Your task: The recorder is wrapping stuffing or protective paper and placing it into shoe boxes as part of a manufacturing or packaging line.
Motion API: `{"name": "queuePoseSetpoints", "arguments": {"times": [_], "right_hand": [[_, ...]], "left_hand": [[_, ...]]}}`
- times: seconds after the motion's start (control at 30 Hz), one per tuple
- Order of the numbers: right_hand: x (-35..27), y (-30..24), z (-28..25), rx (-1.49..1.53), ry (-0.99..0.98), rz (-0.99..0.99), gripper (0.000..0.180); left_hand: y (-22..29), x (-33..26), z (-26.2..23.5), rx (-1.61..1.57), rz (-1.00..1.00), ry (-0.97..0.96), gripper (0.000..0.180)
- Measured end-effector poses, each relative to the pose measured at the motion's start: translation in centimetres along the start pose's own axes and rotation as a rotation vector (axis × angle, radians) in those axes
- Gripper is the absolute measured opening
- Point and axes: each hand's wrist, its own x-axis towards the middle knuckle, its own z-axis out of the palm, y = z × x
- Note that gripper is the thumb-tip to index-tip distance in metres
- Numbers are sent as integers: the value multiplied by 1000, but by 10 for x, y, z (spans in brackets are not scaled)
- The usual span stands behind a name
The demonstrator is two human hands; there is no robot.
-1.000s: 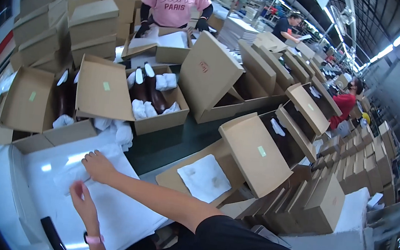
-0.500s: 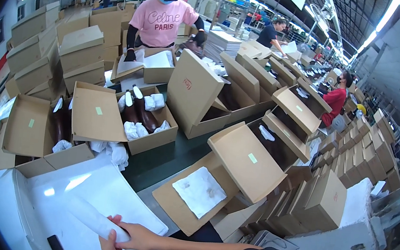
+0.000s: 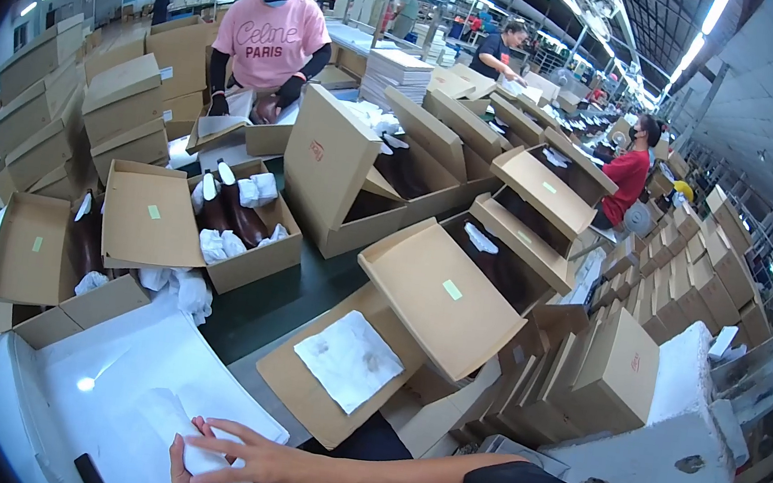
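My right hand lies across a rolled sheet of white tissue paper at the lower edge, fingers wrapped over it. Beneath the same paper my left hand grips its near end, mostly hidden. The paper rests on a glossy white sheet that covers the table in front of me. Just beyond my hands stands an open cardboard box with a crumpled white tissue lying in it, its lid tilted back.
Open boxes with dark boots and white stuffing stand at left and centre on a dark green belt. A person in a pink shirt works opposite, another in red at right. Stacked closed boxes and a white foam block lie to my right.
My hands drew back from the middle of the white sheet to the lower edge and gathered the tissue paper into a roll. The view tilted upward.
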Motion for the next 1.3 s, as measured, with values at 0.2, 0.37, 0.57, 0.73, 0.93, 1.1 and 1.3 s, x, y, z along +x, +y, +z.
{"name": "queuePoseSetpoints", "arguments": {"times": [0.2,0.37,0.57,0.73,0.93,1.1,1.3], "right_hand": [[2,-10,-7,-9,-9,-345,36],[-18,6,10,142,-12,-235,25],[-40,0,41,356,296,-28,14],[-57,-1,70,280,521,-117,33],[-60,-19,47,157,470,112,67],[-68,-20,72,679,501,510,89],[-64,-17,71,951,440,696,104]], "left_hand": [[-30,-24,-22,953,469,-262,71],[-50,-26,10,170,41,7,54],[-63,-33,7,43,87,-95,67],[-69,-27,2,289,205,-61,77],[-79,-29,-3,225,-88,-77,70],[-81,-36,-7,304,-90,-169,70],[-81,-39,-2,404,-93,-303,70]]}}
